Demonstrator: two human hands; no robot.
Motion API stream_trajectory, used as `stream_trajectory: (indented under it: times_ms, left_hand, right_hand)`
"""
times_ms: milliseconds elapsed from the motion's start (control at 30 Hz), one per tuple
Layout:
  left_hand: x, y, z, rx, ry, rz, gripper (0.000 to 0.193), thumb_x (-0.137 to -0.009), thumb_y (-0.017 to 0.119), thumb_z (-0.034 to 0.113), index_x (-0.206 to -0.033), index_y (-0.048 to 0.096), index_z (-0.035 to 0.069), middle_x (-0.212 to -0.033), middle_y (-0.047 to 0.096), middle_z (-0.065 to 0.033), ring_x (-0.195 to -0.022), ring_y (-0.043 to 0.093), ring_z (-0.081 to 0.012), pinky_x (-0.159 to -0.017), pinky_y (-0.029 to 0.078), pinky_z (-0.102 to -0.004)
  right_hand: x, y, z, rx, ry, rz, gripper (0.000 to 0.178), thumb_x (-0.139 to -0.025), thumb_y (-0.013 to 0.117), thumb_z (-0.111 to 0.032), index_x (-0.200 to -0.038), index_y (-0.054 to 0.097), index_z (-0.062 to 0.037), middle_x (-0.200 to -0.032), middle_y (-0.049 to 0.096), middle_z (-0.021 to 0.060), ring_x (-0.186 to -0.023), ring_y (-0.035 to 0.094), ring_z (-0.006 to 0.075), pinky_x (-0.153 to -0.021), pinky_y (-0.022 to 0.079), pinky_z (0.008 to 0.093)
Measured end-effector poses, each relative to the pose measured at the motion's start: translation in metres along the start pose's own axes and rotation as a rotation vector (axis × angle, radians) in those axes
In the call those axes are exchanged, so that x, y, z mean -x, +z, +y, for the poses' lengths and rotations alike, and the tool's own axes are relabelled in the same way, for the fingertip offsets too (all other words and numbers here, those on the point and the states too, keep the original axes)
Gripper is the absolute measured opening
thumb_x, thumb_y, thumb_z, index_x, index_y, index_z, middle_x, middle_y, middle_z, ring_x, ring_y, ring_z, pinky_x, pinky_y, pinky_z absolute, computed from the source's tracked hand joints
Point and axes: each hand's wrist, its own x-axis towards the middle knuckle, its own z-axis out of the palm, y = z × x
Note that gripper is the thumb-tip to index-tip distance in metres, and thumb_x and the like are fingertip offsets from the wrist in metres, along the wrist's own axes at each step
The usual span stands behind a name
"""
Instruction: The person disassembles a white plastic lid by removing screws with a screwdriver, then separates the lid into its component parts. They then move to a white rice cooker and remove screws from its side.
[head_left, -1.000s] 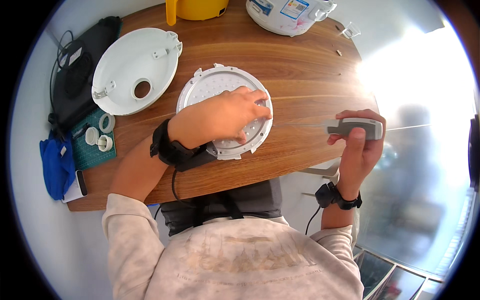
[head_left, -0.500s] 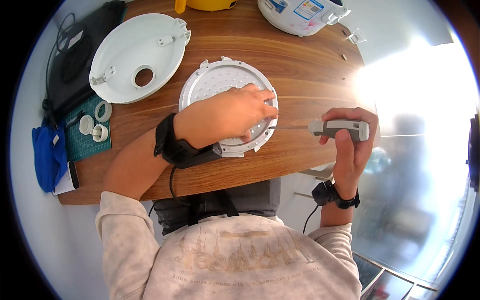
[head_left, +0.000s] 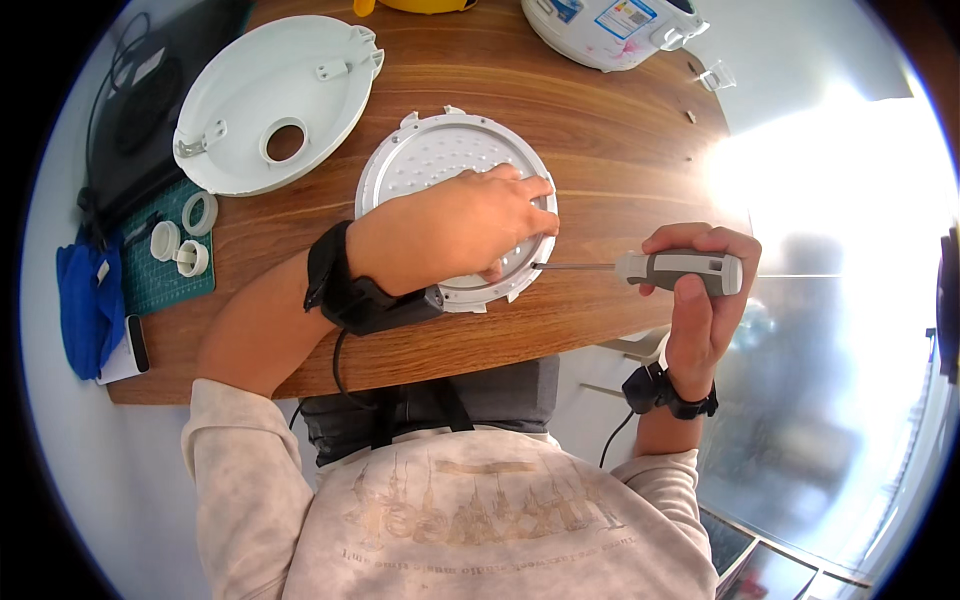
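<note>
A round silver inner lid plate (head_left: 410, 180), with a dimpled middle and a white rim, lies on the table. Across it reaches my left hand (head_left: 480, 220), its fingers spread and gripping the right edge, its thumb bent lower down. My right hand (head_left: 705, 285), off to the right, is closed around the grey-and-white handle of a screwdriver (head_left: 695, 270). The thin shaft points left, held almost level, and its tip meets the plate's lower right rim below my left fingers. Whether the tip sits in a screw is too small to tell.
A white oval lid cover (head_left: 235, 90) with a round hole lies at upper left. White plastic rings (head_left: 200, 214) rest on a green cutting mat (head_left: 150, 285) beside a blue cloth (head_left: 88, 310). A white appliance body (head_left: 590, 35) and a small clear cup (head_left: 717, 75) stand at far right.
The screwdriver's tip has shifted slightly left and down along the plate's rim, and my right hand has lowered a little. My left hand keeps its place on the plate.
</note>
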Motion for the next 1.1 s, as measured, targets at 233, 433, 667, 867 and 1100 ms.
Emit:
stream_trajectory:
  times_ms: [233, 433, 667, 867, 1100]
  left_hand:
    - [0.0, -0.003, 0.002, 0.005, -0.024, -0.034, 0.074, -0.065, 0.085, 0.004, -0.135, 0.063, 0.016, -0.156, 0.044, -0.0117, -0.141, 0.043, -0.0314, -0.115, 0.044, -0.0417]
    - [0.002, -0.006, 0.002, 0.004, -0.013, -0.029, 0.075, -0.065, 0.085, 0.003, -0.135, 0.063, 0.016, -0.156, 0.043, -0.0108, -0.141, 0.044, -0.0309, -0.114, 0.044, -0.0415]
    - [0.001, -0.003, 0.001, -0.021, -0.002, -0.018, 0.075, -0.065, 0.085, 0.003, -0.136, 0.063, 0.016, -0.156, 0.043, -0.0112, -0.141, 0.044, -0.0312, -0.114, 0.045, -0.0416]
    - [0.004, 0.004, -0.002, 0.004, 0.02, 0.042, 0.073, -0.067, 0.084, 0.002, -0.136, 0.062, 0.014, -0.155, 0.045, -0.0133, -0.14, 0.044, -0.0334, -0.113, 0.045, -0.0414]
    - [0.003, 0.002, -0.003, -0.004, 0.022, 0.026, 0.073, -0.067, 0.084, 0.003, -0.136, 0.062, 0.014, -0.154, 0.044, -0.0132, -0.141, 0.043, -0.033, -0.113, 0.045, -0.0412]
  right_hand:
    - [-0.005, 0.0, 0.001, 0.165, -0.075, -0.029, 0.038, -0.091, 0.066, -0.01, -0.119, 0.041, -0.004, -0.106, 0.066, 0.0181, -0.091, 0.065, 0.0202, -0.079, 0.055, 0.032]
    - [-0.009, 0.003, -0.003, 0.204, -0.087, -0.067, 0.04, -0.086, 0.068, -0.005, -0.118, 0.044, -0.0036, -0.104, 0.066, 0.0168, -0.091, 0.065, 0.0183, -0.08, 0.054, 0.0317]
    - [-0.009, 0.012, -0.007, 0.435, -0.182, 0.085, 0.057, -0.076, 0.078, 0.001, -0.125, 0.05, -0.0014, -0.109, 0.064, 0.0148, -0.09, 0.064, 0.017, -0.079, 0.054, 0.0308]
    - [-0.006, 0.007, 0.004, 0.455, -0.377, 0.031, 0.07, -0.072, 0.088, -0.001, -0.131, 0.049, -0.0017, -0.117, 0.061, 0.0164, -0.097, 0.066, 0.0215, -0.081, 0.055, 0.0332]
    - [-0.008, 0.017, -0.003, 0.171, -0.33, 0.13, 0.064, -0.075, 0.091, -0.012, -0.125, 0.054, -0.0005, -0.121, 0.062, 0.0199, -0.098, 0.068, 0.0271, -0.08, 0.06, 0.0368]
